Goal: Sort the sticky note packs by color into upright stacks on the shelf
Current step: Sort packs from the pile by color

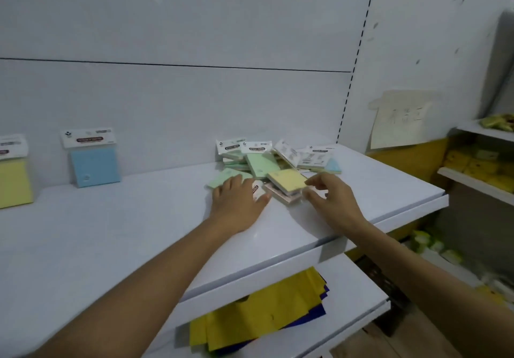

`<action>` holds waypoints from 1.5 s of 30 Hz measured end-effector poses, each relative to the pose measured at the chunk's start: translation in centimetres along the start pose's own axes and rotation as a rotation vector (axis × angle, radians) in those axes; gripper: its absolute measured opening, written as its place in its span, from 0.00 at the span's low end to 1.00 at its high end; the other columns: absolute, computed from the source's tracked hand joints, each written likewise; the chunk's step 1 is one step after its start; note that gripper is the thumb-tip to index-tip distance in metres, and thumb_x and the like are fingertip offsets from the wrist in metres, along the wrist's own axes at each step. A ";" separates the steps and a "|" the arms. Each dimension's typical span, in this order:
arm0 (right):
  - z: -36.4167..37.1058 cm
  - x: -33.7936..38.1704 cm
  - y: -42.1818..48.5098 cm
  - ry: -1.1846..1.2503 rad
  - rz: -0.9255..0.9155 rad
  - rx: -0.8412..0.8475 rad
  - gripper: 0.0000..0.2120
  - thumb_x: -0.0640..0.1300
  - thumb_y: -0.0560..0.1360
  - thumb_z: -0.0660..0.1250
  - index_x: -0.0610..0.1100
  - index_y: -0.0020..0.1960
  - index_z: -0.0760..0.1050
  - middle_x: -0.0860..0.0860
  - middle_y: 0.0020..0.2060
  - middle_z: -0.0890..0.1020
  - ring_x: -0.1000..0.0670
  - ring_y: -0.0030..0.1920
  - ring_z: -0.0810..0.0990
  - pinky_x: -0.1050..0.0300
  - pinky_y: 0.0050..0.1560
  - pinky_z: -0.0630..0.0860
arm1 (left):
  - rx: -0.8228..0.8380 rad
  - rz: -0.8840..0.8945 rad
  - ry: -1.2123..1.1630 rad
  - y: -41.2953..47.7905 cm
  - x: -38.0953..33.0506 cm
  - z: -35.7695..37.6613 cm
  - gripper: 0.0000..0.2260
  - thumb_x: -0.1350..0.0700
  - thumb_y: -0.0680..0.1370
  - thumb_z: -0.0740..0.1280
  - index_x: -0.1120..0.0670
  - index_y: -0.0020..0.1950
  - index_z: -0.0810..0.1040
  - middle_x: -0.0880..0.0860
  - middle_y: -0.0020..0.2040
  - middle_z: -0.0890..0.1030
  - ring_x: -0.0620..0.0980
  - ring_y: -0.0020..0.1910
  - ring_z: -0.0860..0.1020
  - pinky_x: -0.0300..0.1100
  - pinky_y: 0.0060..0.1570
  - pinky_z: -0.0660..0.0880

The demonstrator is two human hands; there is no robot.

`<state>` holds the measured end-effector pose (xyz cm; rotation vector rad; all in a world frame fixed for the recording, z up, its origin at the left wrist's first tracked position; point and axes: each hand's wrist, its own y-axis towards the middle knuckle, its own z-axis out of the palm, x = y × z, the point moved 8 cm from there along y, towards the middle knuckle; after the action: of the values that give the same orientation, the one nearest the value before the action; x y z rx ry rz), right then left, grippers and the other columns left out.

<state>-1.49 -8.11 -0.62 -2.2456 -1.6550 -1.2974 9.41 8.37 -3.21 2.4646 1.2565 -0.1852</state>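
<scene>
Yellow pack tops the pile on the shelf; our right hand curls at its edge, grip unclear; our left hand lies flat, steadying a green pack; we should pinch one pack only, lifting cleanly.

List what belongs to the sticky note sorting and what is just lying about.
Job: loose pile of packs, upright blue pack, upright yellow pack, shelf, left hand, right hand.
Lying about: yellow sheets, lower shelf, paper notice.
</scene>
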 end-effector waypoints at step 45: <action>1.7 3.1 2.8 -0.072 -0.520 -0.130 0.16 0.44 0.73 0.68 0.52 0.60 0.78 0.45 0.38 0.85 0.40 0.37 0.81 0.53 0.35 0.74 | -0.785 -0.621 -0.850 -4.5 6.1 -5.4 0.03 0.51 0.75 0.68 0.47 0.42 0.75 0.39 0.41 0.76 0.39 0.36 0.74 0.28 0.24 0.67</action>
<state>1.92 -6.10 1.43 -2.0166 -2.3541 -1.4652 9.19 17.47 -1.09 1.0823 1.2791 -0.6608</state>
